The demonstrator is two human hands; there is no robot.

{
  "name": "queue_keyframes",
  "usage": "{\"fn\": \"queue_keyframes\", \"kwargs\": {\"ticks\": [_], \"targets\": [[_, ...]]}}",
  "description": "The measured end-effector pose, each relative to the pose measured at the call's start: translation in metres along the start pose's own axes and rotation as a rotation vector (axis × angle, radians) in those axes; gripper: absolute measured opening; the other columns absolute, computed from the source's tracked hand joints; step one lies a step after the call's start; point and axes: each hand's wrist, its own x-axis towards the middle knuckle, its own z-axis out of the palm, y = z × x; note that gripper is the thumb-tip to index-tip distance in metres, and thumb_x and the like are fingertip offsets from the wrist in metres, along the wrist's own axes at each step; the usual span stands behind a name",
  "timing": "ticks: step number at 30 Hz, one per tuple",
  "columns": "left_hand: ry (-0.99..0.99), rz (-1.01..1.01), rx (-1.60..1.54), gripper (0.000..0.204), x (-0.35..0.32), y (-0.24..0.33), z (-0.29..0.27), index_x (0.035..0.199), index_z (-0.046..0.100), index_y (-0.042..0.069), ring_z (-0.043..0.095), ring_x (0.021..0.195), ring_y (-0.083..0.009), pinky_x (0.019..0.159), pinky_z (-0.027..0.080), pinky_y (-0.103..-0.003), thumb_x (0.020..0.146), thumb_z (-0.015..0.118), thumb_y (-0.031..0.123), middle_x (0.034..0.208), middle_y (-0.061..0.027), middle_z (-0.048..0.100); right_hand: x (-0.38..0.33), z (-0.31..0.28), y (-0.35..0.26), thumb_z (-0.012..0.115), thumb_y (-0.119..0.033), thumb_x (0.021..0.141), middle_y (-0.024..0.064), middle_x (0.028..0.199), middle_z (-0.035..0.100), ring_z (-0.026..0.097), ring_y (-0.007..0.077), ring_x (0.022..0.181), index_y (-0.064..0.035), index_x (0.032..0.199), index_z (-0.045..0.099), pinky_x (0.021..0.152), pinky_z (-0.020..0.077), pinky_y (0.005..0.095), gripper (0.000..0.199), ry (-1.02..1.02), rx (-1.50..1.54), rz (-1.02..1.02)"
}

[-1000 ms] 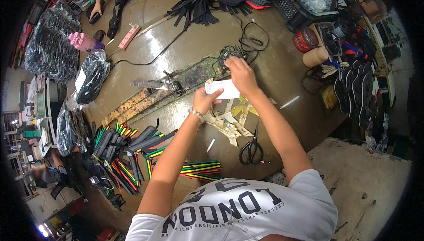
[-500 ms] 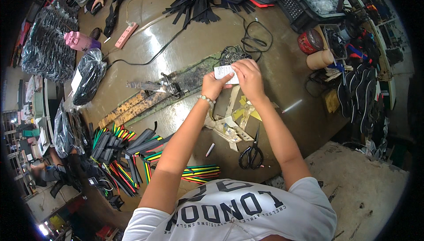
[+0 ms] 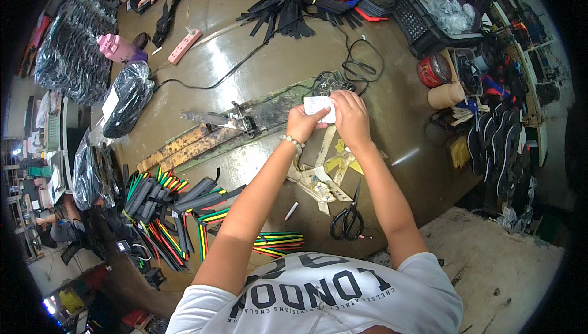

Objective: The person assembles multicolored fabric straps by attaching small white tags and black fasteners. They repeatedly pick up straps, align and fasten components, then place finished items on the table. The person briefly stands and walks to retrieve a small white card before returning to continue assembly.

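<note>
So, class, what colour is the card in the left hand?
The card is white with faint markings; the head view shows it.

Moderate indoor light, white glare on tabletop [image 3: 278, 69], black corners, curved fisheye edges

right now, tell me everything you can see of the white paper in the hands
The white paper is a small, roughly rectangular piece that looks thin and mostly flat, with faint marks on its face. It is held above the brown table, marked side up. The left hand grips it, thumb across its lower part; the right hand is at its right edge.
</note>
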Motion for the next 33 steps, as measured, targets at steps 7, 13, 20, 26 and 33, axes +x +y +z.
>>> {"fn": "queue_keyframes", "kwargs": {"ticks": [7,13,20,26,33], "targets": [[0.023,0.013,0.001,0.021,-0.001,-0.002,0.000,0.102,0.065,-0.003,0.066,0.077,-0.0122,0.059,0.058,-0.023,0.084,0.070,0.007,0.095,-0.0068,0.069,-0.003,0.008,-0.004,0.060,-0.004,0.078,0.0079,0.105,0.061,0.056,0.0284,0.103,-0.0036,0.100,0.061,0.087,0.0431,0.0405,0.022,0.017,-0.162,-0.063],[0.022,0.035,-0.024,0.021,-0.001,-0.005,0.000,0.101,0.065,-0.004,0.066,0.076,-0.0121,0.058,0.058,-0.023,0.085,0.070,0.007,0.095,-0.0072,0.068,-0.006,0.013,-0.003,0.061,-0.005,0.075,0.0076,0.106,0.059,0.054,0.0280,0.106,-0.0036,0.101,0.062,0.089,0.0405,0.0416,0.026,-0.017,-0.232,-0.109],[0.022,0.032,0.005,0.021,0.001,-0.007,-0.002,0.101,0.065,-0.004,0.066,0.076,-0.0120,0.059,0.058,-0.023,0.085,0.070,0.007,0.096,-0.0078,0.069,-0.016,0.015,0.004,0.063,-0.005,0.079,0.0087,0.113,0.061,0.054,0.0277,0.113,-0.0026,0.111,0.063,0.094,0.0410,0.0430,0.032,0.124,-0.112,-0.146],[-0.002,0.035,-0.019,0.022,0.003,-0.007,-0.004,0.102,0.065,-0.004,0.067,0.078,-0.0123,0.061,0.058,-0.023,0.084,0.071,0.007,0.097,-0.0081,0.069,-0.028,0.017,0.005,0.061,-0.004,0.080,0.0107,0.122,0.059,0.052,0.0287,0.119,-0.0008,0.115,0.061,0.099,0.0396,0.0444,0.035,0.072,-0.211,-0.156],[-0.007,0.077,0.006,0.022,0.003,-0.014,-0.005,0.101,0.066,-0.004,0.067,0.079,-0.0125,0.063,0.058,-0.024,0.084,0.072,0.008,0.096,-0.0087,0.070,-0.033,0.031,0.010,0.062,-0.006,0.081,0.0098,0.126,0.058,0.050,0.0285,0.124,-0.0007,0.117,0.060,0.100,0.0383,0.0456,0.036,0.070,-0.248,-0.121]]}}
